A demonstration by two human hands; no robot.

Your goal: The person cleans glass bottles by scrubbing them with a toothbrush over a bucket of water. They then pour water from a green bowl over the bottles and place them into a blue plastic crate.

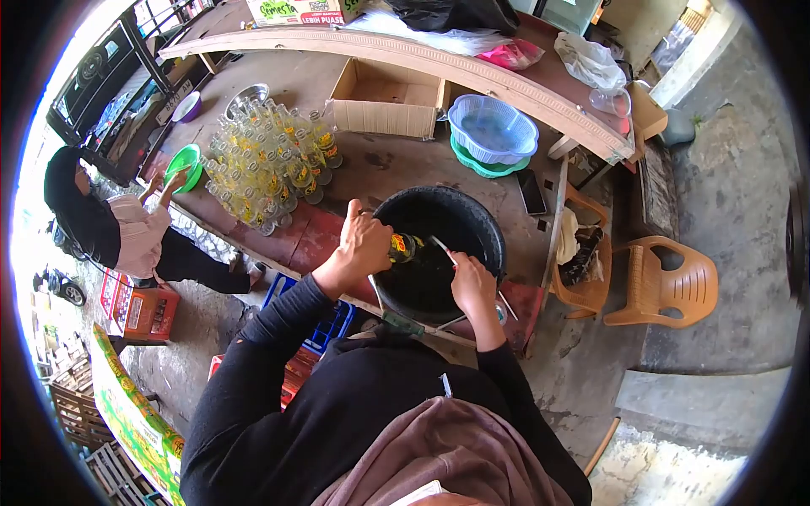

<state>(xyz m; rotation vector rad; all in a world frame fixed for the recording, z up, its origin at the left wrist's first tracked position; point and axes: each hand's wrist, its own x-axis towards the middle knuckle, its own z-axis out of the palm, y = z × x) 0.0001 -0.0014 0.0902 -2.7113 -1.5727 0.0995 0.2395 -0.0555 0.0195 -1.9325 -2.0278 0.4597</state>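
Over the left part of a black tub (494,221) of dark liquid, my left hand (363,242) grips a glass bottle (406,248) with a yellow and red label. The bottle lies sideways, its far end pointing right. My right hand (474,287) is closed on a thin pale stick (441,245), whose tip is close to the bottle. Whether the two touch is unclear. Many clear glass bottles (266,164) with yellow labels stand grouped on the table beyond the tub, to the left.
A co-worker (126,223) at the left reaches to a green basin (185,167). An open cardboard box (384,115), a blue basket (493,126) and a phone (531,192) rest on the table. Orange plastic chairs (671,282) stand at the right; a blue crate (331,325) is below the table.
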